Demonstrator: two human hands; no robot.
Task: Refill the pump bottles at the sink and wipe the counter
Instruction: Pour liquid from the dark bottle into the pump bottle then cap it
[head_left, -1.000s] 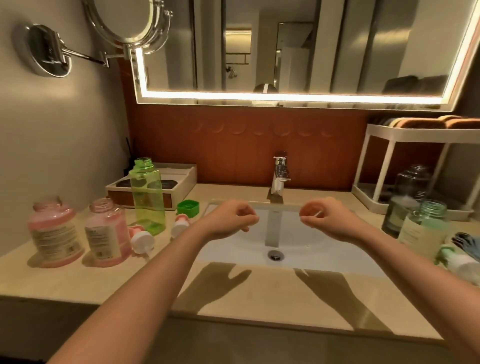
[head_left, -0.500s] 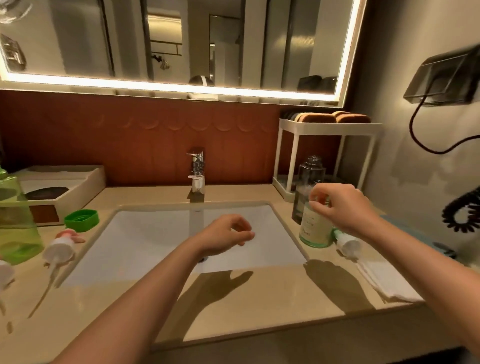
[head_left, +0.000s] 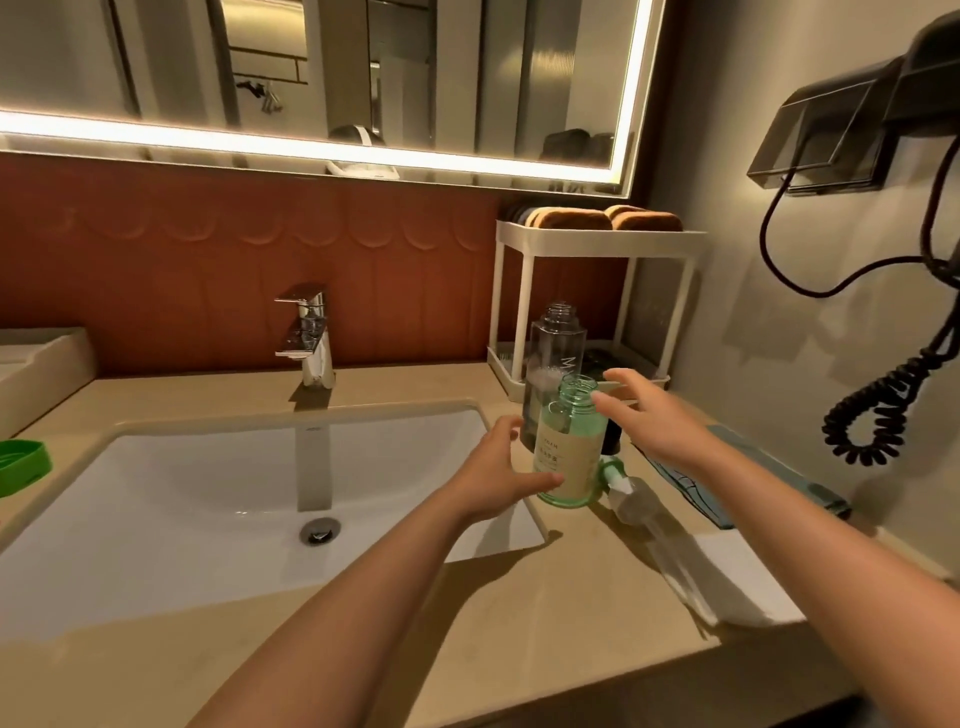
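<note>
The green bottle (head_left: 570, 447) stands upright on the table (head_left: 519, 649), just past the right rim of the sink (head_left: 182, 493), with its neck open and no pump on it. The left hand (head_left: 496, 475) grips its lower half: the thumb lies across the pale label and the fingers curl round the far side. The right hand (head_left: 657, 423) is open, fingers straight and spread, reaching in from the right with its fingertips (head_left: 598, 399) at the bottle's neck. Whether they touch the glass I cannot tell.

A taller clear bottle (head_left: 556, 348), also uncapped, stands right behind the green one. A pump (head_left: 621, 486) lies on its side on the table beside the green bottle's base, next to a white cloth (head_left: 743, 592). A blue cloth (head_left: 779, 480) lies nearer the wall. A white rack (head_left: 597, 241) stands behind the bottles, the tap (head_left: 309, 338) sits behind the sink, and a green cap (head_left: 21, 465) shows at the left edge.
</note>
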